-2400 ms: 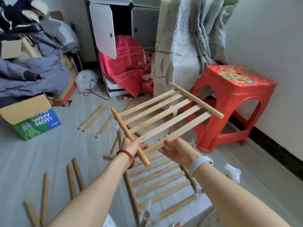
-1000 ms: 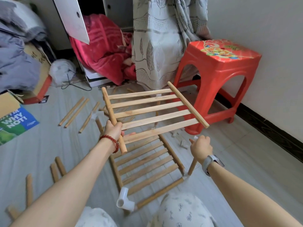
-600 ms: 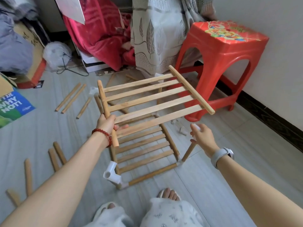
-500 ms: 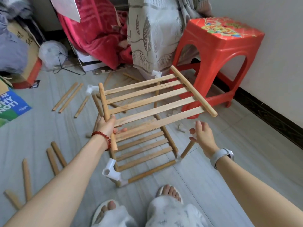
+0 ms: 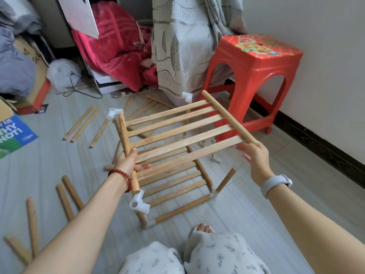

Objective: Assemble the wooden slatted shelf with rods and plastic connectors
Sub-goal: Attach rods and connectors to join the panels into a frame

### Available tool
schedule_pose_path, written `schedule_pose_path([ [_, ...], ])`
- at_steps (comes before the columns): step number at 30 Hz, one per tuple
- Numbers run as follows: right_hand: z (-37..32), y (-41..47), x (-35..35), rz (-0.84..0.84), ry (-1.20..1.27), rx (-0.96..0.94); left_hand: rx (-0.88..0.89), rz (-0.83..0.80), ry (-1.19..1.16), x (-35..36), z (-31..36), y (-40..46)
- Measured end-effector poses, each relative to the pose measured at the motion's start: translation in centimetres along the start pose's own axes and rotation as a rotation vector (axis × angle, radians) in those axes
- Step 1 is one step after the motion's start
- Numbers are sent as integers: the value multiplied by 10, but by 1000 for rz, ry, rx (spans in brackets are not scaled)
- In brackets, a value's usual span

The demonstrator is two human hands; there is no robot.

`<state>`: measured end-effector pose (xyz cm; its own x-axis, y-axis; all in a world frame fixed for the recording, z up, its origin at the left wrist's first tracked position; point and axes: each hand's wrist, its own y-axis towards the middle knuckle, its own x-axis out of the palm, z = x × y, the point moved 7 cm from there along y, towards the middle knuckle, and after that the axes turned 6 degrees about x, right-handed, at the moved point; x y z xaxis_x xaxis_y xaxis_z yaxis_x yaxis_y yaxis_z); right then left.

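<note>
A person's left hand (image 5: 126,161) is gripping a slatted panel (image 5: 183,131), right hand (image 5: 254,155) fingers loosely steadying its far rail, lining it over the white connectors (image 5: 139,203) for seating.

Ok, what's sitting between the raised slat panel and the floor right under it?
In the head view, the lower shelf lies there, flat on the floor, with white connectors on upright rods at its corners. The left hand grips the raised panel.

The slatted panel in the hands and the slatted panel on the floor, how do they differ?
The held panel is lifted and tilted, with bare rod ends; the left hand grips one rod, the right hand touches the other. The floor panel lies flat, with white plastic connectors and upright rods at its corners. Both are wooden slats between two rods.
</note>
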<state>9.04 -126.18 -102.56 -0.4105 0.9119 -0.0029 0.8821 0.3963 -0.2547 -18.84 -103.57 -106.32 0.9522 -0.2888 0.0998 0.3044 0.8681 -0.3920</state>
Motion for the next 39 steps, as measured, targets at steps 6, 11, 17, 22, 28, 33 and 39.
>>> schedule_pose_path([
  [6,-23,15,28,-113,-259,-30,34,20,-21,-26,13,5],
  [11,-27,38,58,-230,-643,-91,153,57,-70,-34,30,4],
  [17,-23,48,50,-215,-556,-116,173,132,-26,-37,17,10],
  [22,-14,55,24,-75,-541,-197,151,152,-16,-35,5,19],
  [28,33,49,16,-86,-425,27,197,183,33,-25,3,25],
  [33,35,43,13,-49,-340,16,213,150,68,-21,7,27],
  [39,35,42,9,14,-313,-21,195,163,81,-25,8,24],
])
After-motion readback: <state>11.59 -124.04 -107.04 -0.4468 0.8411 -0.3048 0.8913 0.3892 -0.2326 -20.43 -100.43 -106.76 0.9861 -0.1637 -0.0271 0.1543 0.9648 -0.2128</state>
